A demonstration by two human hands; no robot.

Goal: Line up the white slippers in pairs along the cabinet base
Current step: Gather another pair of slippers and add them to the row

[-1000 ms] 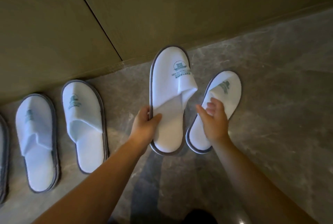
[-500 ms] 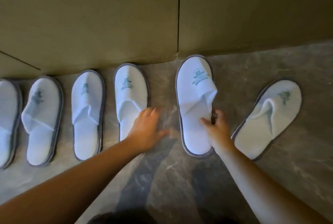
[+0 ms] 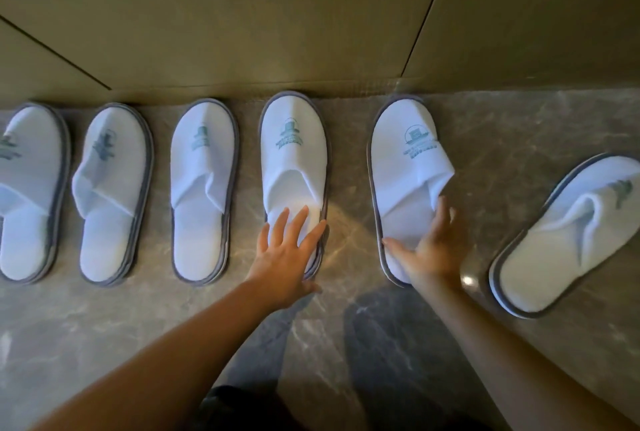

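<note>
Several white slippers with grey edging and teal logos lie toes-first against the cabinet base. My left hand rests with straight fingers on the heel of the fourth slipper. Spread open, my right hand touches the heel part of the fifth slipper, which stands slightly tilted. A last slipper lies further right, angled away from the cabinet and apart from the row. To the left stand a slipper, another and one cut by the frame edge.
The grey marble floor runs toward me below the slippers. Olive cabinet doors with dark seams fill the top of the view. A dark piece of my clothing shows at the bottom edge.
My left hand moved from the floor onto the fourth slipper's heel. My right hand let go of the fifth slipper's upper and opened over its heel. The view shifted left, showing more of the row.
</note>
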